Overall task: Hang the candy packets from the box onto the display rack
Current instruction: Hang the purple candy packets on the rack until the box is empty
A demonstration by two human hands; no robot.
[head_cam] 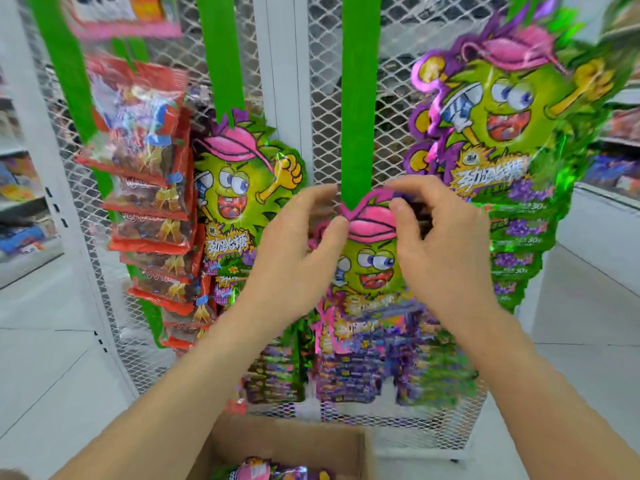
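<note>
Head cam, only view I've got: left hand [301, 237] and right hand [440, 237] both pinch the top of a green foil candy packet with cartoon face and pink cap [372, 268], thumbs at the cap's 9 and 3 o'clock. Packet's centre frame, long axis 12-to-6, in front of the white mesh display rack [398, 46]. The green plastic hanging strip [358, 116] ends right at the cap's 12 o'clock, betw. both hands, roughly equidistant. Brown cardboard box [287, 441] at 6, more packets inside.
</note>
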